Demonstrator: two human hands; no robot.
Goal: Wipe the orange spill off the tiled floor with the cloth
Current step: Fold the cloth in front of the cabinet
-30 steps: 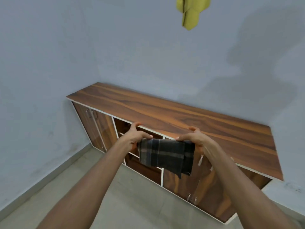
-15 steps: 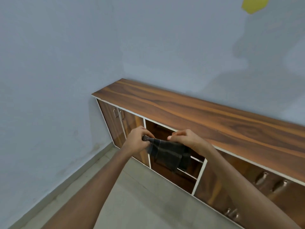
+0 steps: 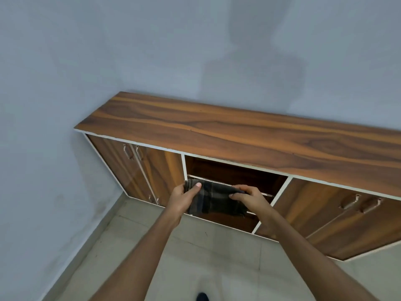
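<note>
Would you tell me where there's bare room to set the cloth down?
Cabinet top, back wall to front edge: bare. Tiled floor between cabinet and left wall: bare. Crowded: open shelf bay, where left hand and right hand hold the cloth.

long brown wood-grain cabinet point(image 3: 238, 135): right end cut by frame edge | dark checked cloth point(image 3: 214, 202): left end hidden in left hand point(image 3: 181, 199), top right corner under right hand point(image 3: 251, 197) | small dark shape point(image 3: 201, 297), bottom edge: cut off, unidentifiable
</note>
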